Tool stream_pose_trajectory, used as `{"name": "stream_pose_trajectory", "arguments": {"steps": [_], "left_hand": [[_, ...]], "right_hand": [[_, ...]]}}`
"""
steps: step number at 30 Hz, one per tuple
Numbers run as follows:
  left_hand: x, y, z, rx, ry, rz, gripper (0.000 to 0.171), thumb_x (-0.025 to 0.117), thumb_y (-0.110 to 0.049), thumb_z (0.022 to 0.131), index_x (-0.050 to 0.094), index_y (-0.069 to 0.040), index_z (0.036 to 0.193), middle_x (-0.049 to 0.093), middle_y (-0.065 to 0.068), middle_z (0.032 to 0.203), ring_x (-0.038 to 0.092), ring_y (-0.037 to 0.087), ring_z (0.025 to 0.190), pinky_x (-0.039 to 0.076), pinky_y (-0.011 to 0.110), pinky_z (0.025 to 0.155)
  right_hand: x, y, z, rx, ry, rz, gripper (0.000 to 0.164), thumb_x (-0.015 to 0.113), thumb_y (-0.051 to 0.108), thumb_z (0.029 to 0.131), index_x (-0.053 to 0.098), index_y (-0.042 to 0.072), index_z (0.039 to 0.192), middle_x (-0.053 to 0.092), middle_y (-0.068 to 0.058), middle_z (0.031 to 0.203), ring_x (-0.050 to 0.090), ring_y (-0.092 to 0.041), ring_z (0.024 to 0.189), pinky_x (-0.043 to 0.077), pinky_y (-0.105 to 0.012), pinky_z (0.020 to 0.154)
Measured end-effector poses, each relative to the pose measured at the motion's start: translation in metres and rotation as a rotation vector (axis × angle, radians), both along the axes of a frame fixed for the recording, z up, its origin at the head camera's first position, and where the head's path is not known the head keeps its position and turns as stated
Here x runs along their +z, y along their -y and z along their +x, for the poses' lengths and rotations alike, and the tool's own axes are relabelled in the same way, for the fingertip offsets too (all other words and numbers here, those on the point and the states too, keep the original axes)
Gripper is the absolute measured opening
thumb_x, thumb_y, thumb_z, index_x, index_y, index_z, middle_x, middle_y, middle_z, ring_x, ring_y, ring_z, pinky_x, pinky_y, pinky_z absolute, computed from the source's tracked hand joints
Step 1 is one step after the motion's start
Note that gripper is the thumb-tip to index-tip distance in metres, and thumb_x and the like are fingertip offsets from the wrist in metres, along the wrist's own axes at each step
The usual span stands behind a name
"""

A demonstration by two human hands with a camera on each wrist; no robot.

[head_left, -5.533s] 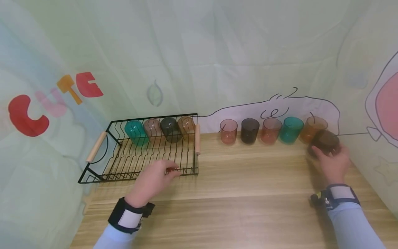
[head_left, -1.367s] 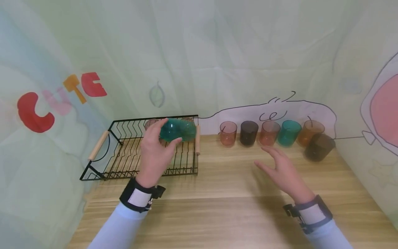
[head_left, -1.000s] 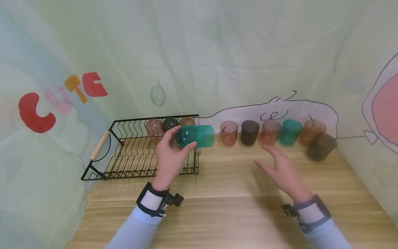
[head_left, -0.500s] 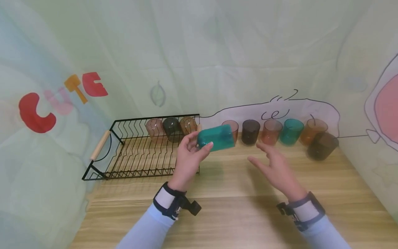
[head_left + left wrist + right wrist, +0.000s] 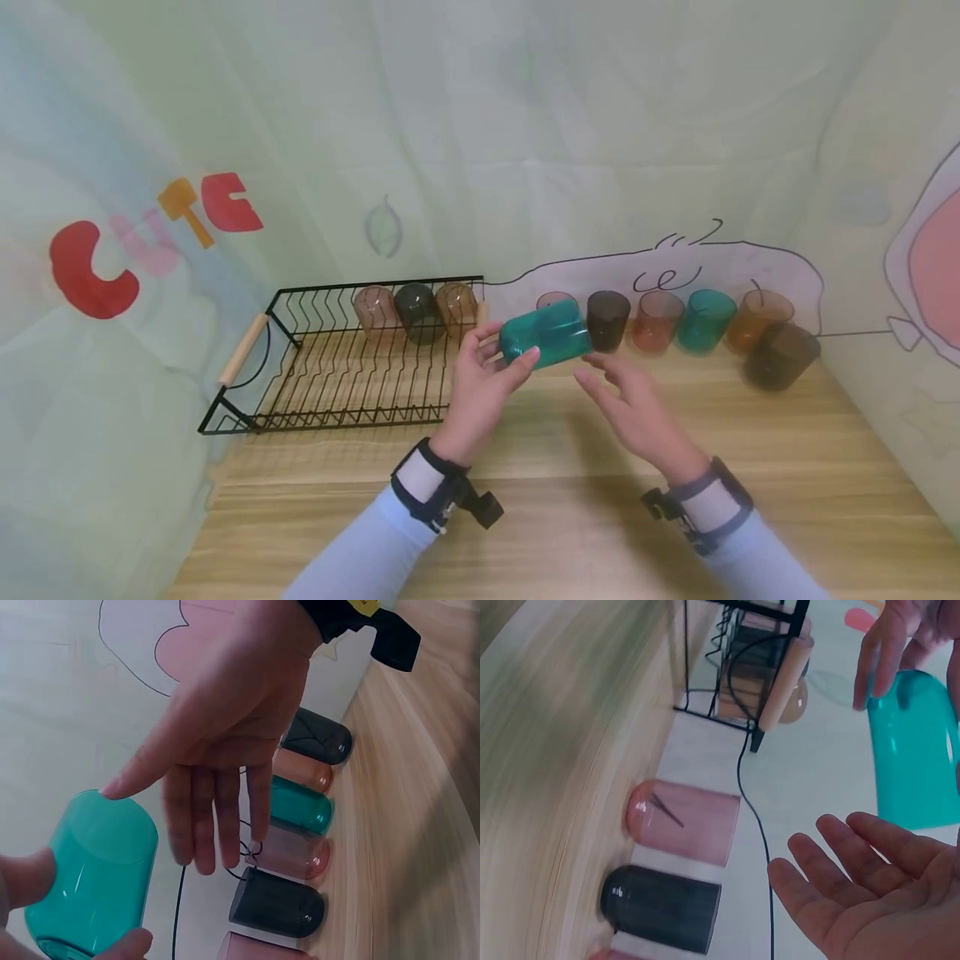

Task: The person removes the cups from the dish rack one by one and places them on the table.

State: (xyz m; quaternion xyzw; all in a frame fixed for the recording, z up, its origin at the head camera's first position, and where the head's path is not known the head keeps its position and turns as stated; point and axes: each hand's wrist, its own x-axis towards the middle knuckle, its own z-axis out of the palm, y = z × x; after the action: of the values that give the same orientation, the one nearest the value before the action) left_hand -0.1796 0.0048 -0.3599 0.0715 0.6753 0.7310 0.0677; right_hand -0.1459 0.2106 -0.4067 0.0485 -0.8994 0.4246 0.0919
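My left hand (image 5: 480, 400) holds a teal glass cup (image 5: 546, 333) by its base end, thumb on the near side and fingers behind. The cup lies sideways in the air, its mouth toward the right. Close to that mouth is my right hand (image 5: 645, 412), fingers extended and gripping nothing. In the left wrist view the right thumb (image 5: 124, 784) overlaps the cup's rim; whether it touches I cannot tell. The right wrist view shows the right palm (image 5: 885, 915) turned up beside the cup (image 5: 915, 757).
A black wire rack (image 5: 375, 286) with wooden handles stands left, bearing pink (image 5: 375, 310), dark grey (image 5: 417, 312) and amber (image 5: 457, 307) upside-down cups. Several upright cups line the wall at right, including a teal one (image 5: 705, 321); a dark brown cup (image 5: 782, 357) stands in front.
The left hand has taken the teal cup from the rack and carried it right. The right hand released the dark brown cup earlier and has come left toward the teal cup.
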Motion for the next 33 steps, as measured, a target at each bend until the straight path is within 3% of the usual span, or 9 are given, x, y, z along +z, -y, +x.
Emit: {"name": "stream_pose_trajectory", "arguments": {"steps": [4, 13, 23, 33], "left_hand": [[0.01, -0.001, 0.006, -0.026, 0.021, -0.034, 0.067, 0.073, -0.022, 0.081, 0.034, -0.011, 0.135, 0.045, 0.016, 0.131, 0.055, 0.03, 0.115, 0.054, 0.035, 0.088], [-0.013, -0.004, -0.005, -0.064, 0.005, -0.101, 0.068, 0.077, -0.034, 0.075, 0.043, -0.022, 0.133, 0.045, 0.006, 0.131, 0.06, 0.024, 0.111, 0.055, 0.034, 0.086], [-0.02, -0.006, -0.002, -0.099, -0.01, -0.194, 0.073, 0.082, -0.037, 0.068, 0.043, -0.021, 0.128, 0.05, 0.005, 0.126, 0.061, 0.022, 0.107, 0.056, 0.034, 0.082], [-0.028, -0.006, -0.003, -0.193, -0.097, -0.3, 0.074, 0.083, -0.039, 0.067, 0.043, -0.018, 0.125, 0.053, 0.006, 0.123, 0.064, 0.021, 0.099, 0.057, 0.033, 0.077]], "right_hand": [[0.0, 0.003, -0.003, 0.017, 0.014, -0.057, 0.06, 0.04, 0.057, 0.093, 0.048, 0.015, 0.134, 0.052, -0.005, 0.135, 0.049, -0.024, 0.126, 0.043, -0.048, 0.101], [0.003, 0.003, -0.005, -0.016, 0.039, -0.131, 0.063, 0.041, 0.06, 0.091, 0.046, 0.016, 0.135, 0.055, -0.005, 0.133, 0.052, -0.025, 0.124, 0.047, -0.048, 0.097], [0.01, 0.005, -0.004, 0.004, -0.047, -0.313, 0.053, 0.057, 0.049, 0.088, 0.046, 0.025, 0.134, 0.057, 0.003, 0.127, 0.054, -0.019, 0.121, 0.05, -0.04, 0.095], [0.014, 0.011, -0.002, 0.049, -0.059, -0.412, 0.065, 0.073, 0.036, 0.079, 0.043, 0.02, 0.135, 0.055, -0.003, 0.127, 0.058, -0.021, 0.113, 0.05, -0.036, 0.094]]}}
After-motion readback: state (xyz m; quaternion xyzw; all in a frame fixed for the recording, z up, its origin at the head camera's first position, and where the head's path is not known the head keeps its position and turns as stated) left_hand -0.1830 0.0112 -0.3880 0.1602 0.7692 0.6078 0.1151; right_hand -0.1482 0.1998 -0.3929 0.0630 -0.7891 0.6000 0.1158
